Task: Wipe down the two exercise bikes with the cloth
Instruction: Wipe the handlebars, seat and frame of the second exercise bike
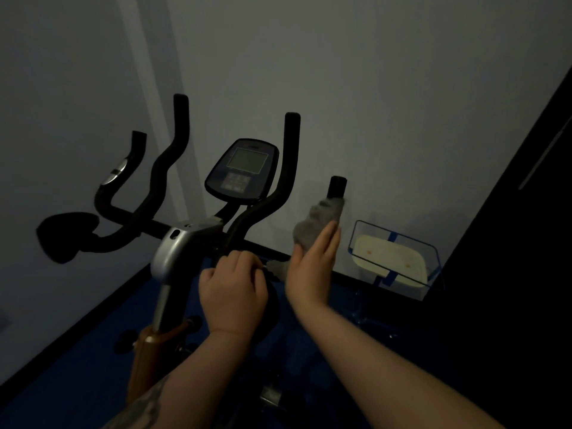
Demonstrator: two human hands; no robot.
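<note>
Right now, dim room: right hand (311, 267), center-right of frame, presses the grey cloth (318, 222) around the bike's right handlebar grip (337, 186), fingers straight, thumb tucked behind cloth. Left hand (233, 294), lower center, curls around the handlebar stem area; exact hold unclear. Exercise bike (182, 252) with console (243, 170) fills center-left. Clear container (394, 257) sits at right by wall.

Two bare forearms, patterned camouflage-like sleeve (145, 404) at the left elbow.
</note>
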